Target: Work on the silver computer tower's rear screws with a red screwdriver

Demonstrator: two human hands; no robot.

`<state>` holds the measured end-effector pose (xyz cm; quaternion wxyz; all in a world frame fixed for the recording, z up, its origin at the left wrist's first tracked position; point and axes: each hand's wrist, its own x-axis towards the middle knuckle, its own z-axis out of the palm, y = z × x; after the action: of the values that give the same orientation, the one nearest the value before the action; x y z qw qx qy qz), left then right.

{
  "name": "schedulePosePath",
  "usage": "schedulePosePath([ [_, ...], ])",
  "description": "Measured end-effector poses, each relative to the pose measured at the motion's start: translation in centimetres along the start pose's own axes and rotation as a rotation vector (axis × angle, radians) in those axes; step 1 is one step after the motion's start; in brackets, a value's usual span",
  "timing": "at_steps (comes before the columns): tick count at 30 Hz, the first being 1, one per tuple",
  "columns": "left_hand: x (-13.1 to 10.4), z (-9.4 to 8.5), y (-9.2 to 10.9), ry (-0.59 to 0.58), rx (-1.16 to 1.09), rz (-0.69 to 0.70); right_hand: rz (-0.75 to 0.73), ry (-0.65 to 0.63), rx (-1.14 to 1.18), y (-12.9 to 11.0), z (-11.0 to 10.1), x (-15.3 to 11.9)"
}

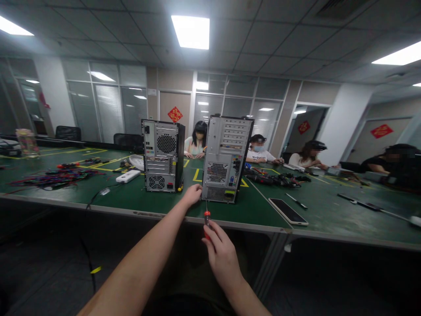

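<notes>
My right hand [221, 248] is closed around a screwdriver [207, 218] with a red and dark handle. The screwdriver's thin shaft points away from me, its tip at the bottom left corner of the taller computer tower [217, 145]. That tower stands upright with its rear panel towards me, showing ports, a vent grille and slot covers. My left hand [193, 195] is at the tower's lower left edge, fingers curled; what they hold, if anything, is hidden. Left of it stands a second, shorter computer tower [162, 158], its rear panel also towards me.
On the green table [177, 213] lie a white power strip [128, 176], a heap of cables [59, 177] and dark cable bundles [279, 179]. A phone [287, 211] and another screwdriver [296, 201] lie to the right. Several people sit across the table.
</notes>
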<state>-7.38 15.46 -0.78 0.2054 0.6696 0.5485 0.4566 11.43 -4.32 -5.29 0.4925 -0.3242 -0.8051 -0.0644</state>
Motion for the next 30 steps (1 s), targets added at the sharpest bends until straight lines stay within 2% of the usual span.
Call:
schedulePosePath([
  [4, 0.1, 0.0, -0.1, 0.002, 0.011, -0.005, 0.089, 0.040, 0.051, 0.1, 0.1, 0.0],
  [9, 0.2, 0.1, -0.3, -0.005, 0.004, -0.004, 0.007, 0.023, -0.034, 0.2, -0.3, 0.2],
  [16, 0.1, 0.0, 0.1, 0.000, 0.024, -0.001, -0.079, -0.130, -0.159, -0.1, -0.8, 0.4],
  [18, 0.1, -0.1, 0.2, 0.006, 0.045, -0.005, -0.060, -0.112, -0.132, -0.2, -0.6, 0.3],
  [24, -0.1, -0.1, 0.4, 0.005, 0.041, -0.002, 0.047, 0.051, -0.058, -0.1, -0.2, 0.3],
  [30, -0.2, -0.3, 0.6, -0.001, 0.039, -0.009, 0.127, -0.013, -0.134, -0.4, 0.2, 0.6],
])
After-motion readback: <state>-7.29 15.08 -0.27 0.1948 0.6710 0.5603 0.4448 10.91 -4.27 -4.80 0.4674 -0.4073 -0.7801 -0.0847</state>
